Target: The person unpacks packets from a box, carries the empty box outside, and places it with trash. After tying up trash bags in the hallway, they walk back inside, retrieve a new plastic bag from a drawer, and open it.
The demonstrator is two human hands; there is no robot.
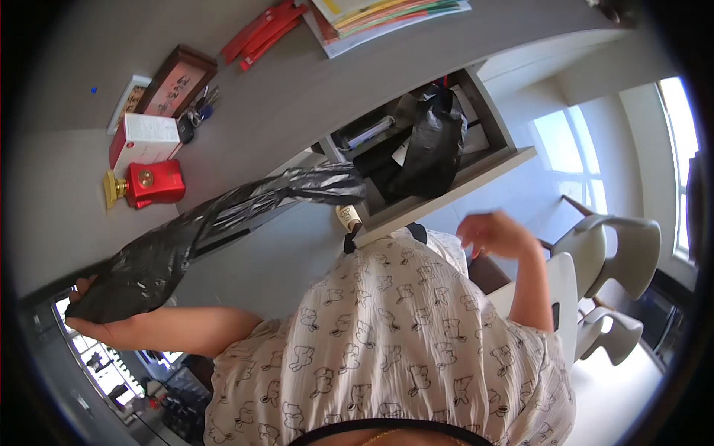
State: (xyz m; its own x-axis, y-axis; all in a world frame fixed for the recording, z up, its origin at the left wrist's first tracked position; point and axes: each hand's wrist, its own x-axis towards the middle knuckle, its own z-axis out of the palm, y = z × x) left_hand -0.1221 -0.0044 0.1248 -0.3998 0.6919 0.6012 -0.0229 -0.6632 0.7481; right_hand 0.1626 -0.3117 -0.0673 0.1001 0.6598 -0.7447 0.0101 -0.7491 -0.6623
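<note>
My left hand is at the lower left, gripping one end of a long black plastic bag. The bag stretches up and to the right along the grey desk's edge toward an open drawer. A second black plastic bag sits bunched in that drawer among dark items. My right hand is raised just below the drawer's front, fingers loosely curled, with nothing in it. A small cream-topped item shows by the drawer's near corner.
On the desk stand a red bottle with a gold cap, a red and white box, a framed picture, keys, red flat boxes and stacked papers. White chairs stand at the right by bright windows.
</note>
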